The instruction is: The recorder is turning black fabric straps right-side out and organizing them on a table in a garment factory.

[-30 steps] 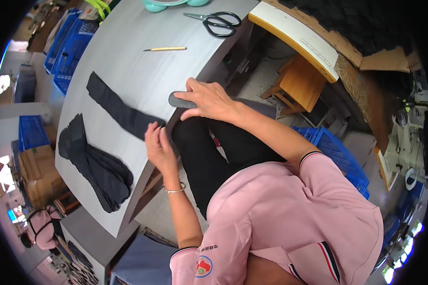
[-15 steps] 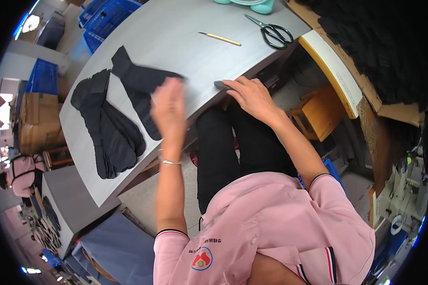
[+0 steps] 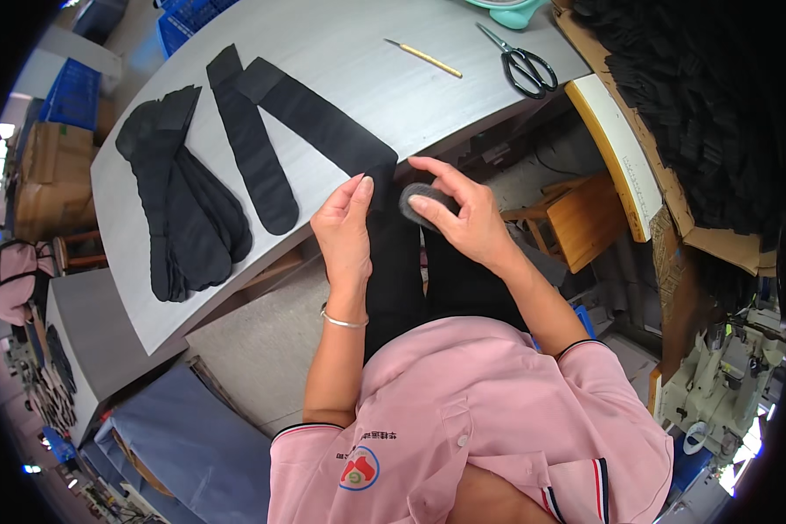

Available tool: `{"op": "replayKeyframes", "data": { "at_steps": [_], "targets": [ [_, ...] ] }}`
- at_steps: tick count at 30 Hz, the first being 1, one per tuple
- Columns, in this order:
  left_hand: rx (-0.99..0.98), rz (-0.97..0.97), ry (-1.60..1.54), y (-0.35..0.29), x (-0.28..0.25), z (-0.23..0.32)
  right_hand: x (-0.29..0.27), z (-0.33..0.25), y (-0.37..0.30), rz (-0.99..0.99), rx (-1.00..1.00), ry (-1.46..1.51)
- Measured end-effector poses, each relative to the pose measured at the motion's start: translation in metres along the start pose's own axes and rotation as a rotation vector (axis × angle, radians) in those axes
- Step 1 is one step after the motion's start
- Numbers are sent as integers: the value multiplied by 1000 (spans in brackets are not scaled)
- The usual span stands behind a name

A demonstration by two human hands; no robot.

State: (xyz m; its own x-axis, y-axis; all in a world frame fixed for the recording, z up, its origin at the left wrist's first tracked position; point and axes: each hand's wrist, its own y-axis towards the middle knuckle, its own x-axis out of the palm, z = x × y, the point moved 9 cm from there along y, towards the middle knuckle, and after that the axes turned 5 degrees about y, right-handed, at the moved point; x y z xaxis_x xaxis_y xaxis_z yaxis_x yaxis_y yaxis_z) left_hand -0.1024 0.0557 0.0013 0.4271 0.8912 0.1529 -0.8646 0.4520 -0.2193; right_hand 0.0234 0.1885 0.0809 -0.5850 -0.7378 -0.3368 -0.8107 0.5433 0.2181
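Note:
A long black sock [image 3: 323,131] lies slanting across the grey table, its lower end bent over the front edge. My left hand [image 3: 345,227] is closed, thumb and forefinger pinching that lower end. Just to its right, my right hand [image 3: 470,214] grips a dark grey oval pad [image 3: 424,203] with a rough-looking face; whether it is a sponge or a brush I cannot tell. The pad is close to the sock's end, above my lap. Another black sock [image 3: 258,148] lies flat to the left, beside a fanned pile of black socks [image 3: 179,201].
Black-handled scissors [image 3: 526,65] and a thin wooden-handled tool [image 3: 424,57] lie farther back on the table [image 3: 349,61]. A cardboard box of black socks [image 3: 672,113] stands at the right, above a wooden stool [image 3: 585,223]. Blue crates [image 3: 183,22] are at far left.
My left hand has come back to the table edge and now pinches a sock drawn apart from the one beneath. My right hand has lowered the pad and tilted it. The view has shifted slightly.

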Motion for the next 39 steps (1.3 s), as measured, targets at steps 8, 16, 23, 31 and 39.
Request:
{"op": "replayKeyframes", "data": {
  "at_steps": [8, 16, 23, 31, 39],
  "targets": [
    [-155, -202, -108, -27, -3, 8, 31, 14, 2, -166, 210, 104],
    [-196, -292, -95, -41, -2, 19, 42, 12, 0, -176, 265, 132],
    [-134, -311, -94, -51, -1, 25, 44, 22, -5, -164, 287, 182],
    [-166, -258, -123, -51, -7, 11, 35, 7, -4, -43, 76, 85],
    [-189, -175, -78, -45, -16, 5, 51, 35, -12, -85, 373, 403]
  ]
}}
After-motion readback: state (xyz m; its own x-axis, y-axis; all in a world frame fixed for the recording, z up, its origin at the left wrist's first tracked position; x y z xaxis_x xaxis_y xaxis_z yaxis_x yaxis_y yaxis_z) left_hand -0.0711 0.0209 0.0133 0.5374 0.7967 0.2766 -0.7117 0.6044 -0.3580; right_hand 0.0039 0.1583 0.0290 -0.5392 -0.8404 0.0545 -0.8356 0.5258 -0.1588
